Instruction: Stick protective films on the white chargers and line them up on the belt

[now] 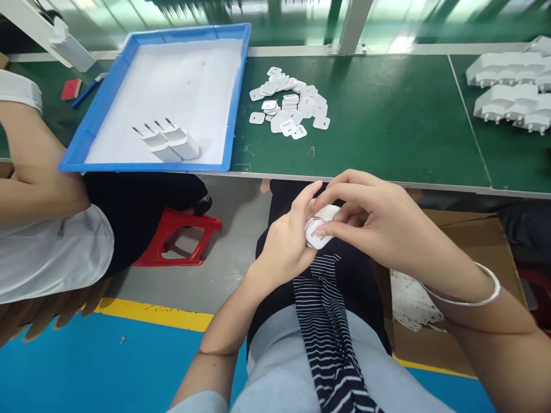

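Over my lap, my left hand (286, 244) grips a small white charger plug (321, 225) from below. My right hand (370, 221) closes over the same plug from the right, its fingertips pressing on the plug's front face. Much of the plug is hidden by my fingers. Both hands sit below the near edge of the green table (387, 115). A pile of small white square labels (290, 103) lies on the table straight ahead. Two white plugs (170, 140) lie in the blue tray (109, 86) at the left.
More white plugs (512, 86) are stacked at the table's far right. A co-worker's arm (34, 166) and a red stool (181, 235) are at the left. A cardboard box (456, 287) stands on the floor by my right arm. A red block (71, 89) lies behind the tray.
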The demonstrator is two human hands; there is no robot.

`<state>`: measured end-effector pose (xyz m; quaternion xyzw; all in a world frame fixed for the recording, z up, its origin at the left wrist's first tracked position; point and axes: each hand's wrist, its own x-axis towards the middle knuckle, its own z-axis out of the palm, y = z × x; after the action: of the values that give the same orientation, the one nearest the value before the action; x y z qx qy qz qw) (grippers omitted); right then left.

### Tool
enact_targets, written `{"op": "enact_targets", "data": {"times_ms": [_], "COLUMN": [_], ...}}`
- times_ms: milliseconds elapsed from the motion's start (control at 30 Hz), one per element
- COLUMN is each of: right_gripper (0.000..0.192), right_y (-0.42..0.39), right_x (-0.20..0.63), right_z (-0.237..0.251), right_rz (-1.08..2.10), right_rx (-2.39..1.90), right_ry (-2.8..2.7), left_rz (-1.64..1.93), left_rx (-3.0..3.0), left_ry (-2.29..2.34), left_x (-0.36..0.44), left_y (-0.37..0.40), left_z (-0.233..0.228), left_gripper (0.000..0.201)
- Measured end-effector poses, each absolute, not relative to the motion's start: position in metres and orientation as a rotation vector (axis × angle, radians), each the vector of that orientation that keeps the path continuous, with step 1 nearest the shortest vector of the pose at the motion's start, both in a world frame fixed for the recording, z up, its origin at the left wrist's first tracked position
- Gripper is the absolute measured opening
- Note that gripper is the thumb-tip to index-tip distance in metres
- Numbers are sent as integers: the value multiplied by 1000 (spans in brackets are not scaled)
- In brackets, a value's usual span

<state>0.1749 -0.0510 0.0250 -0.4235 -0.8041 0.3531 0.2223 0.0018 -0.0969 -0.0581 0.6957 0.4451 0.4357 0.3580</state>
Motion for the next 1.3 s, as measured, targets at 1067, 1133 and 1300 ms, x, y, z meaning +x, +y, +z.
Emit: {"op": "enact_targets", "data": {"times_ms": [1067, 1133, 1300], "right_gripper": [26, 27, 19], "right_y": [-39, -39, -39], "right_x": [173, 175, 183], "right_z": [22, 22, 25], "right_rz": [1085, 1149, 1563], "right_rx": [-1252, -1269, -1134], "right_ry": [-2250, -2229, -2010], "left_rz": [1107, 1109, 1166], "left_rx": [1857, 1786, 1666], "left_ry": [1056, 1015, 863], "left_x": [1, 1, 6], "left_y": [-92, -93, -91], "left_z": [-68, -72, -80], "left_gripper": [76, 80, 82]}}
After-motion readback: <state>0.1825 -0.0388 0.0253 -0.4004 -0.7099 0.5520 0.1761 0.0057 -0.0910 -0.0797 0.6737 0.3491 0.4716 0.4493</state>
